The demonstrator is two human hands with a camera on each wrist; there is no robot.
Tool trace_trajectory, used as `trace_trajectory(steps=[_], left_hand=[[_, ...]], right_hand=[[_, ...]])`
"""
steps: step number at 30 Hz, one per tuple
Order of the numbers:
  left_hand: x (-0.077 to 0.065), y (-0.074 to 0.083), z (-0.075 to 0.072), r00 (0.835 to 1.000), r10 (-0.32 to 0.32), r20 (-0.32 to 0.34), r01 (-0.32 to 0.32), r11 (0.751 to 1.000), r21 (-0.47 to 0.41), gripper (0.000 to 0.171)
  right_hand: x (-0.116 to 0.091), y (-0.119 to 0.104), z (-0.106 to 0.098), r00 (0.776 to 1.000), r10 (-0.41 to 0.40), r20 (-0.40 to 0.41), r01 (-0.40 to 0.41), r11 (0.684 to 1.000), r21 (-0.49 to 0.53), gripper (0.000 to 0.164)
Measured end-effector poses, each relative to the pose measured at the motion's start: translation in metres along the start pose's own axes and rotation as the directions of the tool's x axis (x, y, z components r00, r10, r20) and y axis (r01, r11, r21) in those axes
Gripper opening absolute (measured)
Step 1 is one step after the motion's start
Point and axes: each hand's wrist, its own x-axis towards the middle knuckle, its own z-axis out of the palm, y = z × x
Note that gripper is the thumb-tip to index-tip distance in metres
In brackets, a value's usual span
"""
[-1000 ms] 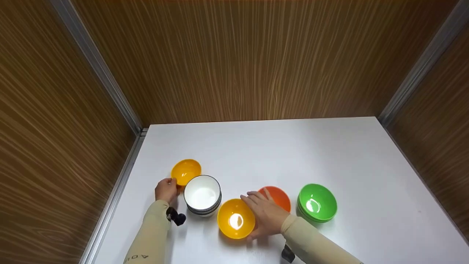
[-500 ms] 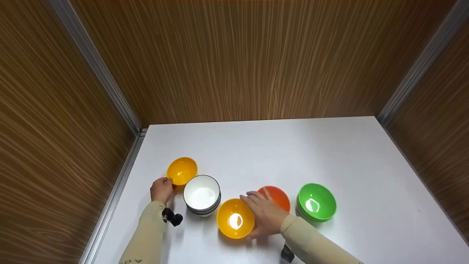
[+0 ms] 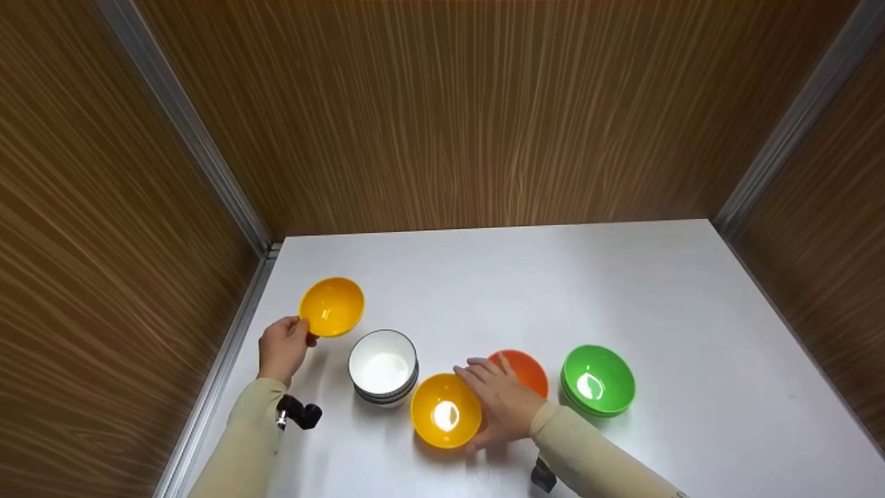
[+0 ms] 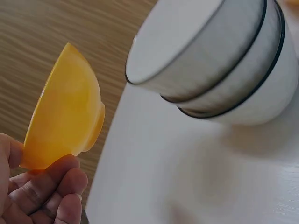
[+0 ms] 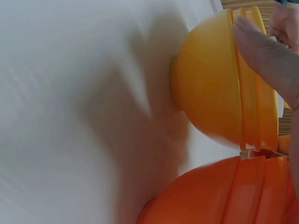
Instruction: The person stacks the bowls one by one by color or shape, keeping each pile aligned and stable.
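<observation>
My left hand (image 3: pixel 283 348) pinches a single yellow bowl (image 3: pixel 332 307) by its rim, thumb on one side and fingers underneath. In the left wrist view this bowl (image 4: pixel 65 112) is tilted and off the table, apart from the white bowls. My right hand (image 3: pixel 506 401) holds the side of a stack of yellow bowls (image 3: pixel 446 412) standing on the table. In the right wrist view the thumb (image 5: pixel 264 53) lies along the outside of these nested bowls (image 5: pixel 210 79). Its fingers reach between the yellow stack and the orange bowls (image 3: pixel 527 373), which the hand partly covers.
A stack of white bowls with dark rims (image 3: pixel 382 366) stands between the hands, just left of the yellow stack. Green bowls (image 3: pixel 599 382) are stacked at the right. Wood-grain panels (image 3: pixel 442 117) rise behind and beside the white table (image 3: pixel 525 290).
My left hand has lifted the single yellow bowl and moved it left and away from the white stack. The right hand has stayed in place on the yellow stack.
</observation>
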Motion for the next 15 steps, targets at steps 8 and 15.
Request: trace_trajectory(steps=[8, 15], left_hand=[[-0.020, 0.033, 0.007, 0.989, 0.144, 0.038, -0.145, 0.989, 0.017, 0.032], [-0.040, 0.054, 0.025, 0.965, 0.243, 0.096, -0.244, 0.970, -0.001, 0.024]], right_hand=[[-0.001, 0.005, 0.000, 1.000, 0.002, -0.014, -0.002, 1.000, -0.020, 0.121], [-0.001, 0.008, -0.001, 1.000, 0.004, -0.011, -0.004, 1.000, 0.003, 0.119]])
